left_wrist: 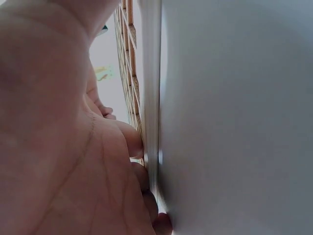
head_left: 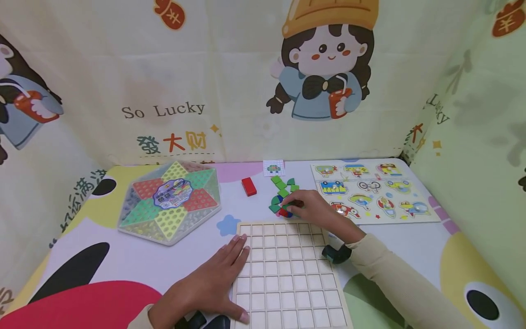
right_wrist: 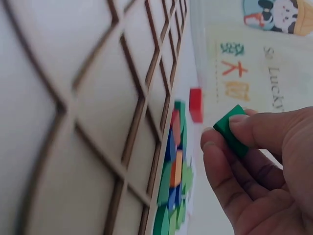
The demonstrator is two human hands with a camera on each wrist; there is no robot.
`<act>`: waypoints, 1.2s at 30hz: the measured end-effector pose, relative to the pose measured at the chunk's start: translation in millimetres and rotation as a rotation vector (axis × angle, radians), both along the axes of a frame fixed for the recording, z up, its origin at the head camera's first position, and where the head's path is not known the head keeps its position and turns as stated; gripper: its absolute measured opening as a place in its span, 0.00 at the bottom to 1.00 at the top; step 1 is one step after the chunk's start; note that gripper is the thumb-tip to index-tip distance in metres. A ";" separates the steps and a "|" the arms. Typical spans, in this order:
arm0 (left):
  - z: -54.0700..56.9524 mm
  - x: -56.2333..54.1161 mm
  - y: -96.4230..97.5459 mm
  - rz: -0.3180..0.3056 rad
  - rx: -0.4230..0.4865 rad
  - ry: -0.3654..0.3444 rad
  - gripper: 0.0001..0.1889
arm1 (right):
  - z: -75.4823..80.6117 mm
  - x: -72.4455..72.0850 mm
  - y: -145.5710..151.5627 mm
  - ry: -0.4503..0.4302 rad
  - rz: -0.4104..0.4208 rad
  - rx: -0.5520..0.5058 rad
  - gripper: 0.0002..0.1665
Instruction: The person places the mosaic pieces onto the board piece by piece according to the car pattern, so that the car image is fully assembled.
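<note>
A wooden grid board [head_left: 286,272] with square cells lies at the near middle of the table. My left hand [head_left: 213,276] rests along its left edge with the fingers extended, the thumb near the lower corner. In the left wrist view the fingertips [left_wrist: 139,175] touch the board's side. Above the far edge of the board, my right hand [head_left: 314,208] pinches a small green block [right_wrist: 232,129] between thumb and fingers. Beneath and beside that hand is a loose pile of small green, blue, red and orange blocks [head_left: 283,192], partly hidden by the fingers.
A red block [head_left: 248,186] lies left of the pile, and a small patterned card [head_left: 273,168] lies behind it. At the left sits a hexagonal Chinese checkers set [head_left: 172,201]. A vehicle picture puzzle board [head_left: 374,189] lies at the right. Printed cloth walls enclose the table.
</note>
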State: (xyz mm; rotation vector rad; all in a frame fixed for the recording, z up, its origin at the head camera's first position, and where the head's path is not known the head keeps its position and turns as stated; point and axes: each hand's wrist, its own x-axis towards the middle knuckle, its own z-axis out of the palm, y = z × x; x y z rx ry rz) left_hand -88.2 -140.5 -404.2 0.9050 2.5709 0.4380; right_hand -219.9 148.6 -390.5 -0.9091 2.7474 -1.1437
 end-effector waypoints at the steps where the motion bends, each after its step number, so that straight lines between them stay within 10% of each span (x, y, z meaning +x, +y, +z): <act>1: 0.0 0.0 -0.2 -0.001 0.000 0.001 0.68 | 0.8 1.8 -1.8 -0.018 0.013 -0.011 0.10; 14: 2.9 1.4 -2.0 0.011 -0.003 -0.033 0.66 | 1.0 26.9 -21.3 -0.200 0.143 -0.064 0.09; 36: -1.8 -0.2 -0.7 0.001 0.015 -0.021 0.67 | -1.4 49.9 -31.2 -0.231 0.293 0.006 0.10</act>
